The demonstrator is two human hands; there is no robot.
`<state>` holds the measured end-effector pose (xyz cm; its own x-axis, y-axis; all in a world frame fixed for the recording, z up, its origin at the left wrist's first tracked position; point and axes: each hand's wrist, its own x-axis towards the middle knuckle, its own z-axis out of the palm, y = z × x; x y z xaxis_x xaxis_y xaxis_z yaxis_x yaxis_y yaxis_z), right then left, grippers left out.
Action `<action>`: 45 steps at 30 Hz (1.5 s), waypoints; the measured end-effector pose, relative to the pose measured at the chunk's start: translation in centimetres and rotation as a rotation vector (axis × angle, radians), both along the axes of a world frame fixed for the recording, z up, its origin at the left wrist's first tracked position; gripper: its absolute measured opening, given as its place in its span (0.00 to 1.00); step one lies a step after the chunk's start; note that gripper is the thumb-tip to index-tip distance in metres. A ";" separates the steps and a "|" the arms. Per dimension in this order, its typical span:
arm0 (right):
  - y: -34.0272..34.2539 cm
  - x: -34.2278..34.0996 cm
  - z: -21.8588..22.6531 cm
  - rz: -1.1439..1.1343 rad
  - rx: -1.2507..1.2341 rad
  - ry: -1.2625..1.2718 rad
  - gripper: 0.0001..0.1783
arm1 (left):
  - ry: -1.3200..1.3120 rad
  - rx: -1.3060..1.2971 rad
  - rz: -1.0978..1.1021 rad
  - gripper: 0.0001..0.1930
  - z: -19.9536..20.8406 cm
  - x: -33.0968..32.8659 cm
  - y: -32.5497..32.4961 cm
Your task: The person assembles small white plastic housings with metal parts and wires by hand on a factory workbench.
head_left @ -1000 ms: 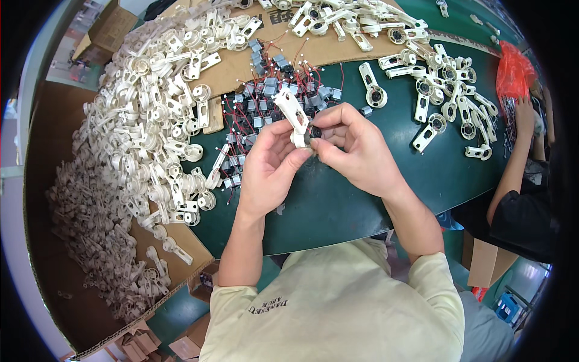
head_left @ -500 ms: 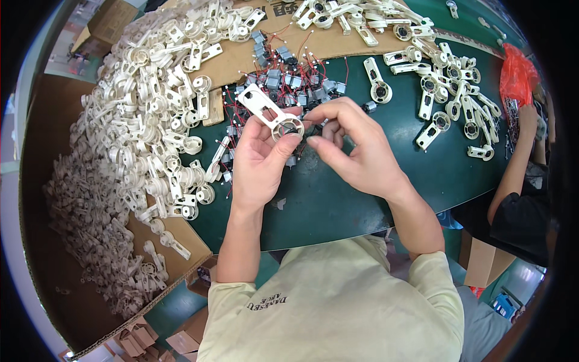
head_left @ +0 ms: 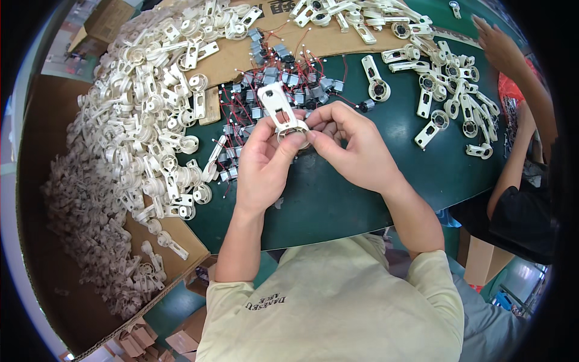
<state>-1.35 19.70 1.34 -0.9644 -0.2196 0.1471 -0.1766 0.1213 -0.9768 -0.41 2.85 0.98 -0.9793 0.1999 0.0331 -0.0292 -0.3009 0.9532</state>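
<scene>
My left hand [head_left: 263, 161] grips a white plastic housing [head_left: 278, 107], a flat slotted arm with a round ring at its lower end. The arm points up and away from me, tilted slightly left. At the ring's right edge, the thumb and forefinger of my right hand [head_left: 350, 145] are closed in a pinch; whether a small part lies between them is hidden. Just beyond my hands is a heap of small grey motors [head_left: 271, 75] with red wires. One white housing with a dark round insert [head_left: 378, 89] lies apart on the green table, with a loose motor [head_left: 365, 105] beside it.
A large cardboard box [head_left: 54, 241] on the left overflows with white housings [head_left: 151, 120]. Fitted housings [head_left: 449, 84] are piled at the right on the green table [head_left: 338, 205]. A co-worker's arm [head_left: 512, 60] reaches over a red plastic bag [head_left: 511, 90] at far right.
My right fingers have moved left onto the ring, and the housing has turned more upright. At far right, a co-worker's hand has come in above the red bag.
</scene>
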 end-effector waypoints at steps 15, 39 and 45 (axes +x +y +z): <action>-0.5 -0.6 -0.1 0.064 -0.493 -0.389 0.15 | 0.041 -0.037 0.038 0.16 -0.8 0.4 1.0; 5.9 -3.4 0.8 -0.655 0.291 0.178 0.16 | 0.161 -1.440 0.610 0.20 0.3 -11.8 -11.2; 6.4 -2.2 -0.8 -0.234 0.878 0.045 0.12 | -0.022 -1.850 0.417 0.23 1.5 -13.4 -9.4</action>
